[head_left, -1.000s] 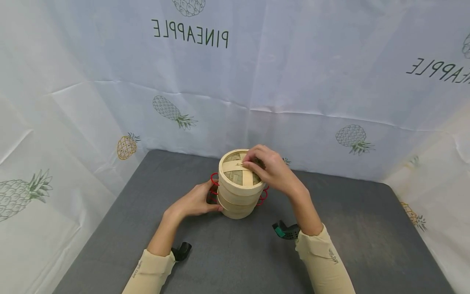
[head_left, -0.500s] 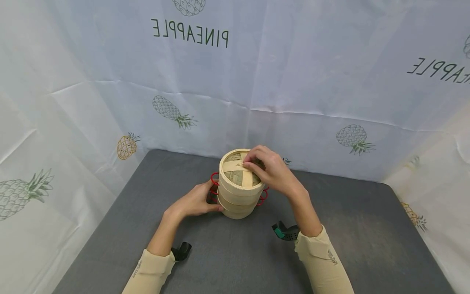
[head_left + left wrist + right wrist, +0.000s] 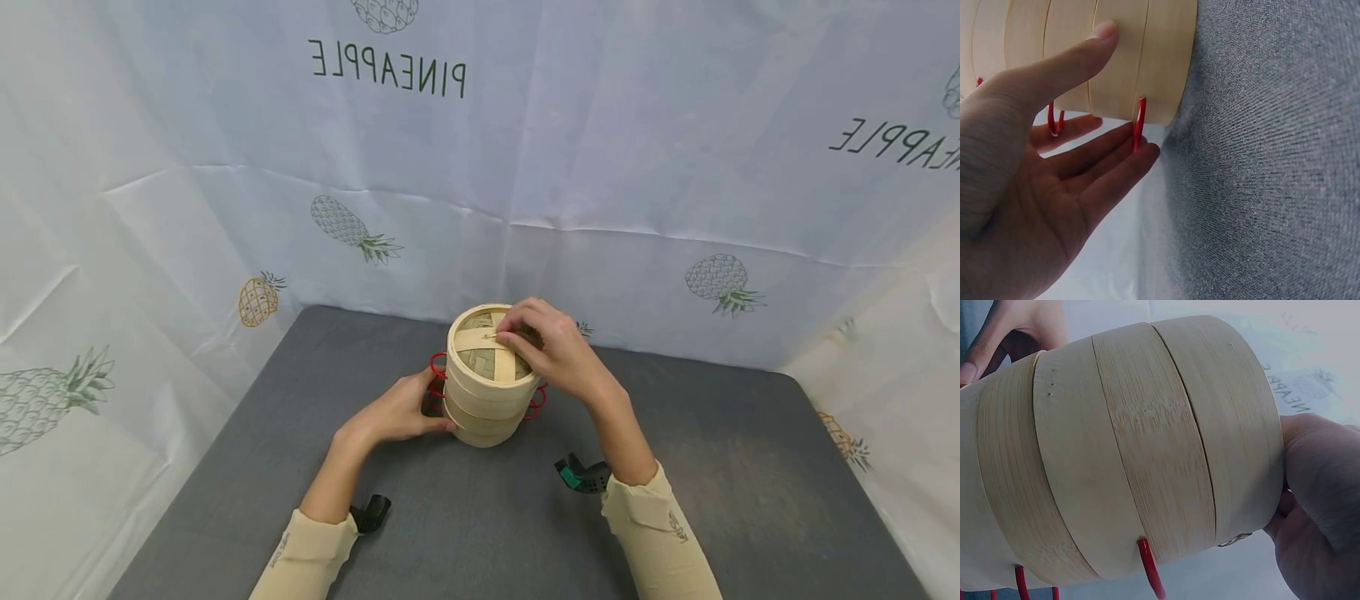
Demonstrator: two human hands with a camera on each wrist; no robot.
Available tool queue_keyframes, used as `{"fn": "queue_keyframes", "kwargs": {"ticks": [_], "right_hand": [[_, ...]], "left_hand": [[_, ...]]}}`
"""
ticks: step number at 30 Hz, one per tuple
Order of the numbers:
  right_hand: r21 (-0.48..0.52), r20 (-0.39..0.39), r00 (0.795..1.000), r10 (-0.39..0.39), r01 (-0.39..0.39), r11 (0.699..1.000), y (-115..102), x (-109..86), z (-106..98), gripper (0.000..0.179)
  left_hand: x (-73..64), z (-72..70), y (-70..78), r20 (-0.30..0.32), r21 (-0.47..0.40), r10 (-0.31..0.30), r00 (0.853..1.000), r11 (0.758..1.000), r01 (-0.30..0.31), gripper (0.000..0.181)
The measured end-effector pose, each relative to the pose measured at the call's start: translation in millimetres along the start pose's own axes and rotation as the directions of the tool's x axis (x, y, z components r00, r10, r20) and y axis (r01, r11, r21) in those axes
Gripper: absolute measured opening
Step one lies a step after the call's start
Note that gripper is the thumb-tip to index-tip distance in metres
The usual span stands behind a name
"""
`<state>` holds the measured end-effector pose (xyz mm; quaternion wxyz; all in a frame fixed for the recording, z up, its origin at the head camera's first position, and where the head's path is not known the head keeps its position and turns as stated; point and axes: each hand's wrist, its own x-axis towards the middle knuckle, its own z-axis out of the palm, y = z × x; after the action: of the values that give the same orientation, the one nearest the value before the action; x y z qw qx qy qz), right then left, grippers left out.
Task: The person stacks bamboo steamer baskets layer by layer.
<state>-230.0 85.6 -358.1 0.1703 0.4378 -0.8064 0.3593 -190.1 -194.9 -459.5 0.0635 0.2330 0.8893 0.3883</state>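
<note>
A stacked round bamboo steamer (image 3: 486,421) stands on the table with its woven lid (image 3: 476,361) on top. Red loop handles (image 3: 1140,122) stick out from the sides of its tiers. Against the lower left side, my left hand (image 3: 401,408) steadies the stack, thumb on the front wall and fingers reaching behind beside the red loops. From above, my right hand (image 3: 551,342) pinches the small loop at the lid's centre between thumb and fingers. In the right wrist view the lid's edge partly hides those fingertips, and the tiers (image 3: 1141,431) fill the middle.
The grey table (image 3: 465,533) lies under both arms. A white curtain (image 3: 600,183) printed with pineapples hangs close behind the steamer and along the sides. Black devices (image 3: 583,473) are worn at both wrists, near the beige sleeves.
</note>
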Motion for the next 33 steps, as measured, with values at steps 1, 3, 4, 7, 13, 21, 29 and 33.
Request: {"fn": "queue_keyframes", "kwargs": {"ticks": [1,3,4,7,13,21,29,33], "right_hand": [[-0.001,-0.001,1.000,0.001,-0.001,1.000,0.0,-0.4,-0.5,0.009],[0.001,0.000,1.000,0.009,-0.009,1.000,0.0,-1.2,-1.6,0.010],[0.001,0.001,1.000,0.014,-0.014,1.000,0.0,-1.8,-2.1,0.010],[0.003,0.003,1.000,0.017,-0.017,1.000,0.0,-3.2,-3.5,0.010],[0.005,-0.011,1.000,-0.011,0.011,1.000,0.8,-5.8,-6.8,0.013],[-0.001,-0.020,1.000,-0.009,0.009,1.000,-1.1,-10.5,-14.2,0.015],[-0.032,-0.028,0.999,-0.042,0.041,0.999,-0.7,-14.6,-20.9,0.016],[-0.054,-0.033,0.999,-0.033,0.031,0.998,1.1,-20.4,-25.9,0.016]], "left_hand": [[0.5,0.1,0.3,0.000,0.001,0.000,1.000,1.000,0.000,0.072],[1.3,0.4,0.9,0.001,0.005,-0.001,1.000,1.000,0.001,0.072],[1.7,0.6,1.1,0.002,0.008,-0.001,1.000,1.000,0.001,0.072],[2.4,1.1,1.4,0.006,0.016,0.001,1.000,1.000,-0.001,0.072],[3.0,1.7,0.7,0.004,0.018,0.005,1.000,1.000,-0.005,0.071],[2.2,1.4,0.4,0.004,0.017,-0.006,1.000,1.000,0.006,0.070],[0.3,-0.2,0.6,-0.011,0.030,-0.001,1.000,1.000,0.002,0.068],[0.4,-0.2,0.3,-0.016,0.032,0.004,1.000,0.999,-0.004,0.068]]}}
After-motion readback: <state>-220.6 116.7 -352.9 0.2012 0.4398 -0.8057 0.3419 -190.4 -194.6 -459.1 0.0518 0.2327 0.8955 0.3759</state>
